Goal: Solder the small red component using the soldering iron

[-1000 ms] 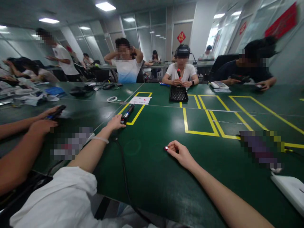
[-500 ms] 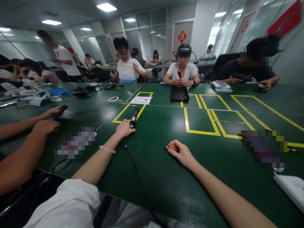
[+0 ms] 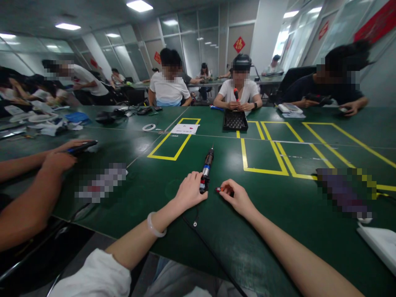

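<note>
My left hand (image 3: 190,190) is closed around the rear part of an electric screwdriver (image 3: 206,168). The tool has a black and silver body with a blue band, and its thin bit points away from me. Close by on the right, my right hand (image 3: 236,196) pinches a small red-and-orange piece (image 3: 219,189) between thumb and fingers, low over the green table (image 3: 222,231). Fingers cover part of that piece, so its kind is unclear. A black cord (image 3: 207,245) runs from below my left wrist to the table's front edge.
Yellow tape outlines (image 3: 262,170) mark the table. A paper sheet (image 3: 185,128) lies ahead, and a black tray (image 3: 235,121) stands before a person opposite. Blurred flat objects (image 3: 103,183) lie left and right. Another person's hands (image 3: 63,154) hold a dark tool at the left.
My left hand has moved right and nearer with the electric screwdriver, from the left tape outline to beside my right hand. The right hand stays nearly in place. The cord has shifted right.
</note>
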`<state>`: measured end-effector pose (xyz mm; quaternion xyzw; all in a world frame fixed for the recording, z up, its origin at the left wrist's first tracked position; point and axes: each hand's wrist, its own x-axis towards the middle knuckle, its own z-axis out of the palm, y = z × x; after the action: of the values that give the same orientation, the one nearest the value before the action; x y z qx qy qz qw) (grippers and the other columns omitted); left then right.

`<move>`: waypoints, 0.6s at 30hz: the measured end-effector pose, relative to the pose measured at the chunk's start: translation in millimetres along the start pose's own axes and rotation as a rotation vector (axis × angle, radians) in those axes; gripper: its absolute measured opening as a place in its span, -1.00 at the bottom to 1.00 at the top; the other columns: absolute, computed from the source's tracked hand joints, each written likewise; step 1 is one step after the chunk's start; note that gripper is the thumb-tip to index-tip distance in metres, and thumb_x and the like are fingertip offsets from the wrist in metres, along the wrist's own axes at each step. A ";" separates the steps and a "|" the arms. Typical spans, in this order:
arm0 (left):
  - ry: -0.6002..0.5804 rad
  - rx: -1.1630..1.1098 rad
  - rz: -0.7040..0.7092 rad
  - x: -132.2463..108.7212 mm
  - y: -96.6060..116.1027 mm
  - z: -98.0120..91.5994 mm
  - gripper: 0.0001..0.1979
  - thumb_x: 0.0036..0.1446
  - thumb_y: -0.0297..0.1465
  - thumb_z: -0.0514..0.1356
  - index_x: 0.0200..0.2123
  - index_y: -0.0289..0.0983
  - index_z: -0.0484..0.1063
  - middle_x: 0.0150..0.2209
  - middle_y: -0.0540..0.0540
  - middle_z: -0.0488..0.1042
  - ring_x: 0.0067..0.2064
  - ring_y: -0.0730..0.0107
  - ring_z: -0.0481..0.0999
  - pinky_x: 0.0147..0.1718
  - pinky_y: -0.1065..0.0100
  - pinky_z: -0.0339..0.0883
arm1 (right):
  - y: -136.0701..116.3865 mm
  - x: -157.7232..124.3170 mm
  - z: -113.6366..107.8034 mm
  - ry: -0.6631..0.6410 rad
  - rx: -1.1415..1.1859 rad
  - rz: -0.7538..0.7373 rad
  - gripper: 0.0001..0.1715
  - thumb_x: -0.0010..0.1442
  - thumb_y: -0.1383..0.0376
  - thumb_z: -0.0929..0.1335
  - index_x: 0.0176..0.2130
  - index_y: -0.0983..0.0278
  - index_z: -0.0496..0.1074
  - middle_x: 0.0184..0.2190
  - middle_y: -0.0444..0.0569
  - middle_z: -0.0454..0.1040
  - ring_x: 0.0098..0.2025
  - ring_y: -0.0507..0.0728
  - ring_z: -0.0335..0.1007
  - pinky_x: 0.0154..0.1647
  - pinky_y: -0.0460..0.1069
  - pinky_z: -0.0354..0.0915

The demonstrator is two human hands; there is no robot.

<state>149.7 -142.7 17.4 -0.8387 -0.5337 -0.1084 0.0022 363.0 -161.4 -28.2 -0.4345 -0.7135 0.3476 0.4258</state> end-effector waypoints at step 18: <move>-0.059 -0.115 0.133 -12.3 26.7 2.5 -0.35 -0.02 -0.26 0.19 0.16 -0.23 0.15 0.07 -0.24 0.28 0.05 0.05 0.32 0.03 0.11 0.24 | -6.7 -4.6 -4.5 -0.086 -0.171 -0.130 -0.89 0.22 0.38 0.32 -0.25 0.21 0.45 -0.27 -0.04 0.38 -0.20 0.12 0.36 -0.14 0.01 0.29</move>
<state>169.1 -164.9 15.8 -0.8738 -0.4696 -0.1138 -0.0546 366.1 -167.6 -21.9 -0.4066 -0.7848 0.2757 0.3778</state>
